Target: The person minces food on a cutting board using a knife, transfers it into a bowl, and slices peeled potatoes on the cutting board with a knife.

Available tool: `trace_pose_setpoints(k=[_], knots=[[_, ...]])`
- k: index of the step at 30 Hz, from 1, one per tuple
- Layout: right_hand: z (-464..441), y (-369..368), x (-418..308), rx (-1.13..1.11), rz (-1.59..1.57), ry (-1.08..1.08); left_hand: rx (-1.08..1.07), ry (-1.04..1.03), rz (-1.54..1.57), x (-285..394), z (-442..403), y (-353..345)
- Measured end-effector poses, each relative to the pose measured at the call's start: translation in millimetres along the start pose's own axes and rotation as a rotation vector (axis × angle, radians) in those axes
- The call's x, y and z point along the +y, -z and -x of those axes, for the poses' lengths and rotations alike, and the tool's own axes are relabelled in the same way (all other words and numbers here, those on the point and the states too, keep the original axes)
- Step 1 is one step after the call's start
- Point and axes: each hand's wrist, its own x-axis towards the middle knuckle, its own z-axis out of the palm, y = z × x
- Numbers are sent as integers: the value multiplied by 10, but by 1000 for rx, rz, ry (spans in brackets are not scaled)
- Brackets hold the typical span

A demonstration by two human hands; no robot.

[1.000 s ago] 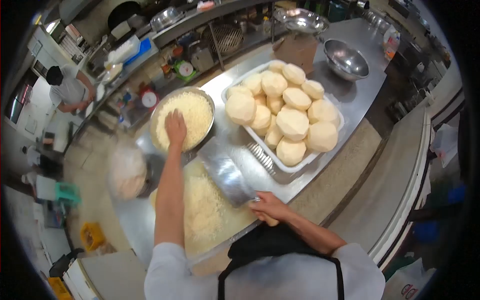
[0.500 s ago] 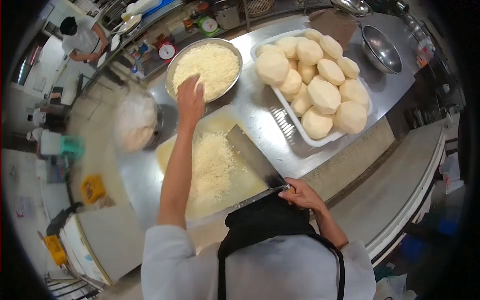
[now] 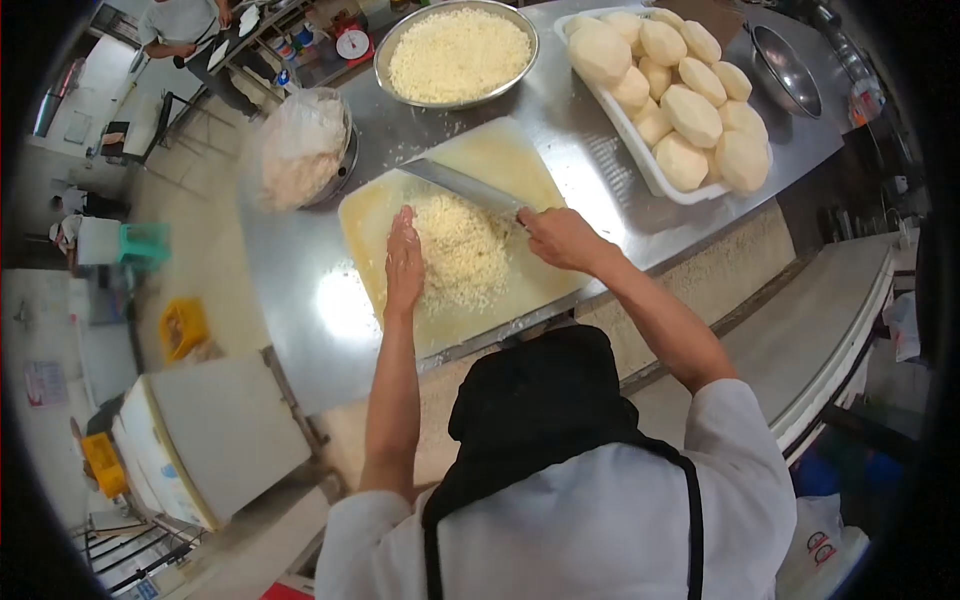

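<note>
My right hand (image 3: 562, 239) is closed round the handle of a cleaver (image 3: 462, 186). Its wide blade lies along the far side of a heap of finely chopped pale vegetable (image 3: 460, 250) on a yellowish cutting board (image 3: 510, 150). Against the heap's left side, my left hand (image 3: 404, 264) is held edge-down with fingers stretched out, gripping nothing. Beyond the board stands a metal bowl (image 3: 379, 72) filled with the same chopped bits. A white plastic basket (image 3: 655, 180) of peeled, pale, round root vegetables (image 3: 691, 115) sits at the far right.
A pot (image 3: 347, 165) with a clear plastic bag (image 3: 305, 150) over it stands left of the board on the steel table (image 3: 290, 290). An empty metal bowl (image 3: 785, 70) is at the far right. Another person (image 3: 185, 30) stands in the background at upper left.
My left hand has come back from the filled bowl to the heap. My right hand has carried the cleaver from the board's near right edge to the heap's far side. The view has shifted.
</note>
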Motion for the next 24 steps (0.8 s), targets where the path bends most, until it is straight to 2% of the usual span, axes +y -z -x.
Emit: trace_pose_setpoints(k=[2, 5, 6, 8, 9, 11, 12, 15, 18, 21, 23, 24], knots=[[103, -79, -268, -35, -2, -62, 58, -29, 8, 24, 112, 36], [288, -172, -520, -58, -3, -127, 179, -241, -316, 371, 504, -47], [342, -195, -549, -64, -5, -148, 90, -313, -344, 424, 624, -124], [482, -234, -436, 60, -49, -89, -87, -463, -396, 494, 766, -246], [571, -234, -354, 124, -70, -60, -66, -481, -421, 458, 734, -297], [783, -5, -298, 74, -605, -347, -34, -513, -467, 358, 622, -438], [899, 80, -253, 47, -876, -487, -28, -491, -513, 354, 562, -461], [1292, -182, 162, 190, -1267, -560, -13, -413, -596, 368, 432, -497], [1469, -389, 176, 107, -1400, -606, -37, -358, -455, 496, 445, -451], [1087, -813, -468, 94, -1287, -725, 133, -213, -291, 832, 486, -614], [875, -1084, -905, 131, -1505, -550, 252, -156, -353, 829, 407, -766], [811, -981, -1050, 151, -1505, -519, 315, -126, -383, 865, 367, -809]])
